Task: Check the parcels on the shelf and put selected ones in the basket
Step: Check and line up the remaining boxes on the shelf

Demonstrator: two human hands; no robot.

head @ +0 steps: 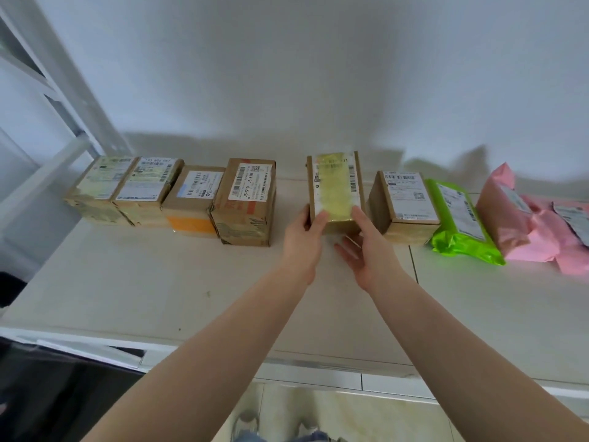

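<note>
A row of parcels lines the back of the white shelf (134,282). In the middle stands a narrow cardboard box with yellowed tape over its label (334,186). My left hand (302,237) grips its lower left corner, thumb on the top face. My right hand (366,250) touches its lower right edge with the thumb, palm up and fingers spread under the front. To its left is a taller cardboard box marked J6-S10 (247,199). No basket is in view.
Three more cardboard boxes (143,189) stand at the left. Right of the held box are another labelled box (404,202), a green mailer bag (459,218) and pink mailer bags (535,228). A white shelf upright (63,87) rises at the left. Tiled floor lies below.
</note>
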